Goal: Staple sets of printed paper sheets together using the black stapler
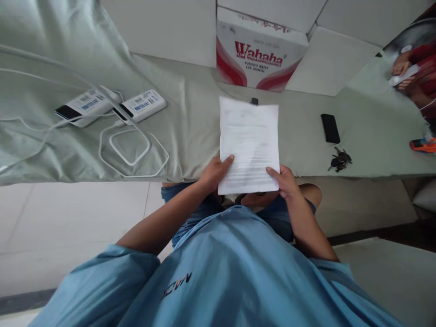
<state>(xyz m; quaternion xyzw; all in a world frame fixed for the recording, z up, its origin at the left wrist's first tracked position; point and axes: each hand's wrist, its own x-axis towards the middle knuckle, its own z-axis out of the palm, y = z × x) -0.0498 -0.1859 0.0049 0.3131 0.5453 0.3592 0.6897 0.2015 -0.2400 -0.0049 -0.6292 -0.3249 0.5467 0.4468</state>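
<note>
A white sheaf of printed paper (249, 145) is held up above the front edge of the cloth-covered table, its text too blurred to read. My left hand (217, 171) grips its left side, thumb lying on top and fingers hidden beneath. On the lower right side my right hand (283, 178) pinches the paper the same way. Whether it is one sheet or several I cannot tell. Just behind the paper's top edge a small black object (254, 101) partly shows.
A Wahaha water carton (260, 54) stands at the back. Two white power banks (145, 105) with cables (132, 163) lie left on the green cloth (190, 118). To the right are a black phone-like slab (330, 128), keys (339, 160) and an orange device (423, 145). Another person's hands (403, 72) hold something white.
</note>
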